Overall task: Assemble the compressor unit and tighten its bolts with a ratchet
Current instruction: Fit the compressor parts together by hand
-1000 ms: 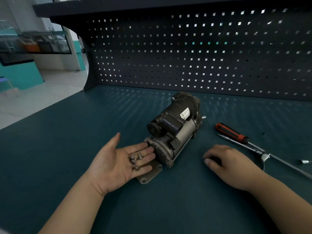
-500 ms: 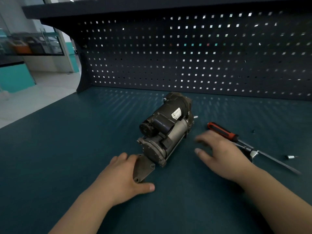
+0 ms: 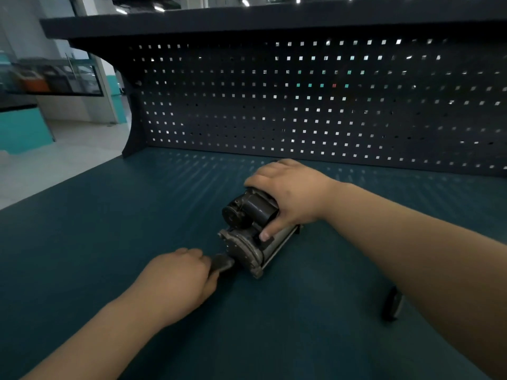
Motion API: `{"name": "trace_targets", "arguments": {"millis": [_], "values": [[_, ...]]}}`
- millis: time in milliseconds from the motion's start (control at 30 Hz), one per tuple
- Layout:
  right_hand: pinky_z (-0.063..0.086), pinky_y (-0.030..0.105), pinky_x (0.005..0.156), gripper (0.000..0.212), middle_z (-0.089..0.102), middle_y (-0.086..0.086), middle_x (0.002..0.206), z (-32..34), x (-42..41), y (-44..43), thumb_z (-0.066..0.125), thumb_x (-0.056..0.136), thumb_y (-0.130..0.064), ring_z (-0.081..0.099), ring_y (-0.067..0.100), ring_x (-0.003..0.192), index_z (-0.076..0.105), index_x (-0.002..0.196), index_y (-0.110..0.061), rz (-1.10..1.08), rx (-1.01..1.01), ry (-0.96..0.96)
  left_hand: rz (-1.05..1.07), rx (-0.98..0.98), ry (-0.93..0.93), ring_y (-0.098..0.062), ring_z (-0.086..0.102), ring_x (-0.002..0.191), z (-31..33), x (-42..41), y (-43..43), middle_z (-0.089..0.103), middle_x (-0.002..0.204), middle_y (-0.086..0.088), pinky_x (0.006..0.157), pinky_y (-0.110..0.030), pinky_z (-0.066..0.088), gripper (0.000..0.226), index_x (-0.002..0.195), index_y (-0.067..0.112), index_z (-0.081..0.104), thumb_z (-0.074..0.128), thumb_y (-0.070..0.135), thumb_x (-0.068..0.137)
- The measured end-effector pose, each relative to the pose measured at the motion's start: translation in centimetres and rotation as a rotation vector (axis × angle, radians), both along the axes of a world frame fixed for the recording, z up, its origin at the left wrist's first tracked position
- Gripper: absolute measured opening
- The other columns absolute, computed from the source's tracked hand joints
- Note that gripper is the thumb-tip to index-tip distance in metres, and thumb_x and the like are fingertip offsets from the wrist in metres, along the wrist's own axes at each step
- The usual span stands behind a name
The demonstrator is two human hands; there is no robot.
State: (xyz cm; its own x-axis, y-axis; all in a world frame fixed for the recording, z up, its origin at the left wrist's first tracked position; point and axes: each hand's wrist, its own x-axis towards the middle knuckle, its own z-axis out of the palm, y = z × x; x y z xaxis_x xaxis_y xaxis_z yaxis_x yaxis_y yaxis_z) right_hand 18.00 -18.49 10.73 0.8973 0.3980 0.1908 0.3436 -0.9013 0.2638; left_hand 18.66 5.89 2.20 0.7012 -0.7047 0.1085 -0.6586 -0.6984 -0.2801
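A dark teal worktop (image 3: pixel 109 242) fills the lower part of the view, and behind it stands a black perforated back panel (image 3: pixel 274 105) under a dark shelf. At the far left we see a bright hall with a pale floor.

The black and grey metal compressor unit (image 3: pixel 251 211) lies on its side near the middle of the worktop, with its round grey end turned toward us. Our right hand (image 3: pixel 290 193) grips it from above: the fingers curl over the black cylinder and the thumb presses on the near side. Our left hand (image 3: pixel 175 281) is curled around a flat grey metal plate (image 3: pixel 220 263) and holds it just beside the lower grey end of the unit. We cannot tell whether the plate already touches it.

We judge that the task is at an early stage. The plate is being brought to its seat and is not yet fixed. No bolts show in any hole, and we see no ratchet clearly. One blurred dark object (image 3: pixel 392 303) lies at the right, under our right forearm, but we cannot say what it is. What remains is to seat the plate, insert the bolts and tighten them.
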Motion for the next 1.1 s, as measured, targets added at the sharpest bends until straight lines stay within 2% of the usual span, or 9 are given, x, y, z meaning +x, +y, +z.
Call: {"name": "trace_targets", "arguments": {"millis": [133,267,367,467,600,733,833,967,1100], "values": [[0.032,0.038,0.103,0.095,0.059,-0.003,0.115,0.0,0.9,0.9,0.051,0.055,-0.089,0.051,0.020,0.111,0.050,0.128,-0.027,-0.048,-0.021,-0.040,0.042,-0.321,-0.021,-0.011,0.050,0.073,0.1,1.7,2.3,0.046,0.078,0.010,0.063,-0.028,0.040,0.036,0.077,0.021,0.052,0.032,0.041,0.099],[0.037,0.039,0.090,0.079,0.053,-0.008,0.085,0.7,2.4,2.1,0.042,0.057,-0.091,0.050,0.018,0.088,0.057,0.103,-0.029,-0.127,-0.056,-0.046,0.207,-0.838,0.259,-0.009,0.040,0.047,-1.8,3.4,3.7,0.043,0.052,0.007,0.049,-0.030,0.032,0.045,0.056,0.013,0.039,0.043,0.028,0.098],[0.035,0.035,0.078,0.070,0.049,-0.011,0.077,1.1,3.4,2.5,0.043,0.060,-0.090,0.046,0.017,0.079,0.056,0.092,-0.030,-0.132,-0.042,-0.014,0.361,-1.035,0.444,-0.006,0.032,0.041,-2.9,4.0,4.3,0.034,0.043,0.008,0.050,-0.028,0.029,0.047,0.057,0.009,0.039,0.042,0.030,0.099],[0.037,0.032,0.068,0.064,0.051,-0.011,0.070,1.5,4.2,2.8,0.044,0.061,-0.089,0.053,0.020,0.075,0.055,0.082,-0.030,-0.128,-0.008,0.000,0.387,-1.099,0.503,-0.009,0.036,0.046,-3.3,4.3,5.0,0.035,0.048,0.008,0.055,-0.030,0.033,0.050,0.069,-0.005,0.051,0.042,0.033,0.100],[0.041,0.030,0.056,0.066,0.054,-0.008,0.065,2.4,4.6,3.7,0.048,0.060,-0.090,0.053,0.017,0.063,0.059,0.077,-0.028,-0.153,-0.040,0.034,0.342,-1.089,0.502,-0.008,0.033,0.044,-3.4,3.9,4.9,0.034,0.045,0.009,0.055,-0.030,0.032,0.048,0.057,0.012,0.040,0.043,0.032,0.100],[0.035,0.027,0.048,0.074,0.053,-0.005,0.061,2.3,3.7,3.6,0.040,0.057,-0.093,0.050,0.015,0.056,0.059,0.071,-0.023,-0.090,-0.152,-0.020,0.363,-1.141,0.484,-0.008,0.038,0.048,-3.8,4.5,4.9,0.039,0.050,0.008,0.057,-0.031,0.034,0.048,0.064,0.001,0.047,0.042,0.032,0.100],[0.034,0.026,0.046,0.078,0.054,-0.007,0.057,2.5,2.6,3.7,0.031,0.048,-0.095,0.052,0.014,0.053,0.058,0.064,-0.023,-0.063,-0.138,0.033,0.396,-1.204,0.475,-0.016,0.049,0.060,-4.0,5.2,4.9,0.055,0.066,-0.004,0.059,-0.030,0.037,0.048,0.082,-0.007,0.061,0.042,0.034,0.099],[0.032,0.026,0.049,0.080,0.056,-0.008,0.059,3.0,3.4,3.7,0.034,0.048,-0.096,0.054,0.013,0.058,0.061,0.061,-0.022,-0.177,-0.037,0.199,0.443,-1.252,0.401,-0.019,0.054,0.063,-3.8,6.0,4.9,0.067,0.080,-0.019,0.057,-0.029,0.037,0.047,0.084,-0.004,0.065,0.043,0.035,0.099],[0.035,0.026,0.056,0.060,0.052,-0.015,0.046,2.0,4.9,2.3,0.042,0.064,-0.088,0.050,0.005,0.059,0.065,0.051,-0.034,-0.276,0.154,0.359,0.437,-1.226,0.375,-0.022,0.050,0.060,-3.8,6.2,4.9,0.058,0.067,-0.016,0.056,-0.032,0.035,0.051,0.075,-0.006,0.058,0.041,0.036,0.099]]}}
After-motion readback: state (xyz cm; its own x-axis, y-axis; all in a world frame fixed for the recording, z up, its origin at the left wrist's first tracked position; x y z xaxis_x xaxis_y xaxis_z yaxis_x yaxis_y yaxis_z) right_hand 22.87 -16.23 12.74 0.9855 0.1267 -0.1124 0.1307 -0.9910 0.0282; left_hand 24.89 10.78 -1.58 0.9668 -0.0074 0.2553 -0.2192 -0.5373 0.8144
